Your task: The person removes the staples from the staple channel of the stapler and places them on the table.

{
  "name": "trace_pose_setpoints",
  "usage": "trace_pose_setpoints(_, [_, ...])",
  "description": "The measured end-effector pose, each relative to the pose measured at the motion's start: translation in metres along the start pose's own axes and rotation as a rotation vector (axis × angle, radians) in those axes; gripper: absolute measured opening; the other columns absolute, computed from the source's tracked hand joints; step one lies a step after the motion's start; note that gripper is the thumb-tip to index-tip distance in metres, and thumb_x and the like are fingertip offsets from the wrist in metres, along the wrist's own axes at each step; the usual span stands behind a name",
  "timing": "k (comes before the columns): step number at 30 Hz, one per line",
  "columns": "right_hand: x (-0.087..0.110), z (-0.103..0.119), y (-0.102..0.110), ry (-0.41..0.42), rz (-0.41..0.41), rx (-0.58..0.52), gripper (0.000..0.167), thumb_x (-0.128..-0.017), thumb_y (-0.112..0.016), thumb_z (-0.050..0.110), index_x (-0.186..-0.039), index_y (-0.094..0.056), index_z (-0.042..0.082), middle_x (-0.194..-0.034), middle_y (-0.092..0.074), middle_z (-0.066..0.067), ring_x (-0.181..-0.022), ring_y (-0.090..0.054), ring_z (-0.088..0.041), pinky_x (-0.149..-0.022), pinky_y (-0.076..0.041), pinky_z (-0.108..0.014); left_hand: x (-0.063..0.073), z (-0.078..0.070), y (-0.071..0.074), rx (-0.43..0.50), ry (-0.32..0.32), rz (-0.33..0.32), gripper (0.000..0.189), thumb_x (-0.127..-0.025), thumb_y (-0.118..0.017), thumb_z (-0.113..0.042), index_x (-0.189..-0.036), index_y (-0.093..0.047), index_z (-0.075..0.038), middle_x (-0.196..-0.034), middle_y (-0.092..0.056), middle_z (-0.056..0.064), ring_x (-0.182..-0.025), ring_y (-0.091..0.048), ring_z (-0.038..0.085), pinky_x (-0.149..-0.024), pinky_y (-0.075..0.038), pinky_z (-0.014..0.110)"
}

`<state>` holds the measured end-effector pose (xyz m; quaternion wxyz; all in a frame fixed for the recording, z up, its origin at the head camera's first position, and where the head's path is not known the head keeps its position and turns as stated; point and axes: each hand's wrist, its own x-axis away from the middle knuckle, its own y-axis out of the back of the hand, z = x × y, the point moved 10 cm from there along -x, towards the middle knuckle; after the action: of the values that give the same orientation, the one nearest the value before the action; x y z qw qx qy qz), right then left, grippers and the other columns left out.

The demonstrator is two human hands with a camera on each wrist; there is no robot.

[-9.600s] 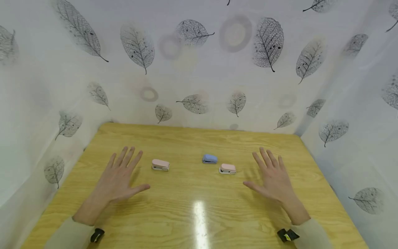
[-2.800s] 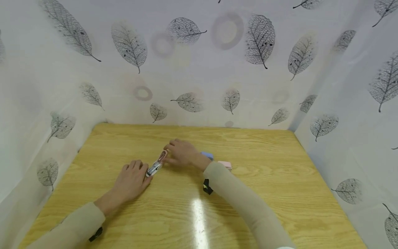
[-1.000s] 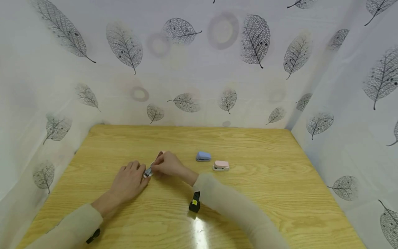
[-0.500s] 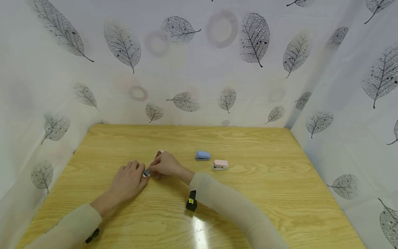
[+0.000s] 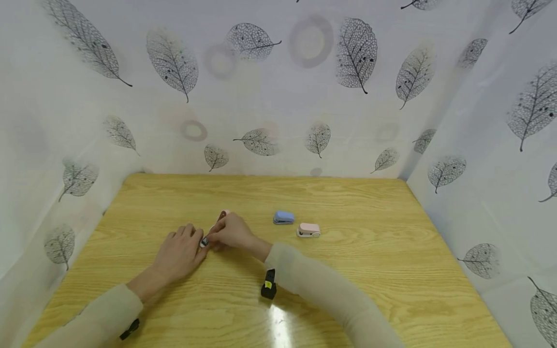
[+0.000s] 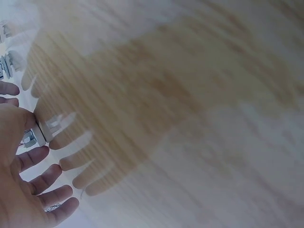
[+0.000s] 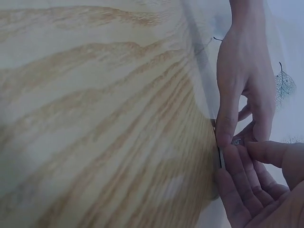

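Observation:
A pink-and-white stapler (image 5: 224,213) stands with its lid swung back, slanting across the left part of the table in the head view. My left hand (image 5: 180,251) pinches its near end between thumb and index finger. At the stapler's middle, the bent thumb and fingers of my right hand (image 5: 232,233) pinch the metal channel, covering much of it. A dark and silvery piece of the channel shows between the two hands. In the left wrist view, the stapler's white base (image 6: 42,132) lies between thumb and index finger. Both hands meet over it in the right wrist view.
A blue stapler (image 5: 284,217) and a second pink stapler (image 5: 309,229) lie right of my hands on the wooden table (image 5: 370,256). A leaf-patterned sheet (image 5: 270,96) encloses the back and sides.
Earlier both hands were spread and the stapler lay closed. The hands then took it, and its lid was opened. My right hand moved from the lid end to the channel; the last half second shows little movement.

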<state>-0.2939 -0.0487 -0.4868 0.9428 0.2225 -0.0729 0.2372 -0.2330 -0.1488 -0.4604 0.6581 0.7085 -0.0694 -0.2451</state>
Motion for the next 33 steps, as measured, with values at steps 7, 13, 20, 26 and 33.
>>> trace_pose_setpoints(7, [0.003, 0.001, 0.001, 0.011, -0.029, 0.034, 0.012, -0.096, -0.078, 0.013, -0.097, -0.083, 0.003, -0.085, -0.082, -0.008, -0.065, -0.078, -0.018, -0.056, -0.06, -0.026, -0.001, 0.001, -0.001, 0.004, 0.007, 0.011, 0.029, -0.099, -0.073, -0.031, -0.108, -0.064, -0.005, -0.094, -0.059, 0.011, -0.079, -0.058, 0.026, -0.065, -0.05, 0.043])
trace_pose_setpoints(13, [0.002, -0.001, 0.01, 0.041, -0.052, 0.055, 0.014, -0.095, -0.078, 0.016, -0.097, -0.083, 0.003, -0.091, -0.082, -0.007, -0.071, -0.072, -0.008, -0.063, -0.056, -0.02, -0.001, 0.0, -0.001, 0.013, 0.008, -0.002, 0.029, -0.099, -0.074, -0.032, -0.106, -0.063, -0.006, -0.092, -0.058, 0.011, -0.079, -0.058, 0.026, -0.064, -0.05, 0.044])
trace_pose_setpoints(20, [0.007, -0.011, 0.027, 0.022, -0.083, 0.013, 0.015, -0.092, -0.08, 0.016, -0.096, -0.082, 0.002, -0.092, -0.082, -0.01, -0.069, -0.064, -0.003, -0.063, -0.053, -0.018, -0.002, 0.002, -0.001, 0.028, 0.02, -0.002, 0.029, -0.097, -0.075, -0.031, -0.105, -0.063, -0.006, -0.091, -0.059, 0.011, -0.078, -0.057, 0.026, -0.065, -0.051, 0.045])
trace_pose_setpoints(26, [0.02, -0.022, 0.033, -0.01, -0.017, -0.122, 0.017, -0.095, -0.077, 0.012, -0.1, -0.08, -0.003, -0.092, -0.081, -0.02, -0.07, -0.078, -0.015, -0.064, -0.06, -0.024, -0.003, 0.002, -0.002, 0.022, 0.022, 0.0, 0.031, -0.095, -0.077, -0.033, -0.104, -0.063, -0.007, -0.094, -0.061, 0.013, -0.079, -0.059, 0.028, -0.065, -0.052, 0.046])
trace_pose_setpoints(33, [0.037, -0.033, 0.021, -0.06, 0.061, -0.175, 0.016, -0.096, -0.077, 0.013, -0.098, -0.082, -0.002, -0.089, -0.08, -0.021, -0.069, -0.079, -0.018, -0.063, -0.061, -0.025, -0.002, 0.002, -0.003, 0.006, 0.014, 0.002, 0.032, -0.095, -0.078, -0.033, -0.103, -0.063, -0.006, -0.096, -0.062, 0.014, -0.08, -0.06, 0.029, -0.066, -0.053, 0.047])
